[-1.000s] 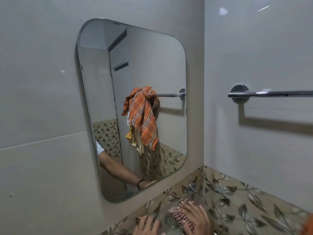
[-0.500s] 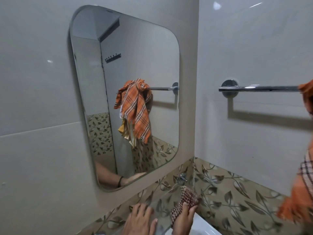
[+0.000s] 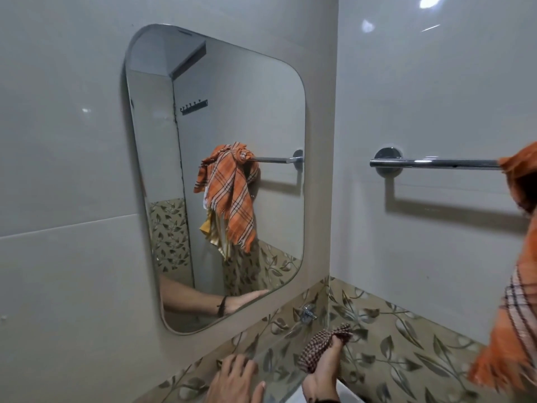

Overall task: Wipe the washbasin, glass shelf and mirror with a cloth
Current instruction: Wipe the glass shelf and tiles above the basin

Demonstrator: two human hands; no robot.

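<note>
Right hand (image 3: 321, 376) grips checked cloth (image 3: 322, 344) near glass shelf's (image 3: 279, 372) right end; left hand (image 3: 232, 381) flat on shelf, fingers straight.

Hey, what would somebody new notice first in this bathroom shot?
The orange checked towel hangs from the chrome rail at the right edge, and its reflection fills the middle of the big rounded mirror on the left wall. At the bottom, the right hand holds a brown checked cloth beside the spread left hand.

Brown-and-white checked cloth (image 3: 324, 349); orange plaid towel (image 3: 514, 301); leaf-patterned beige tiles (image 3: 406, 338).
</note>
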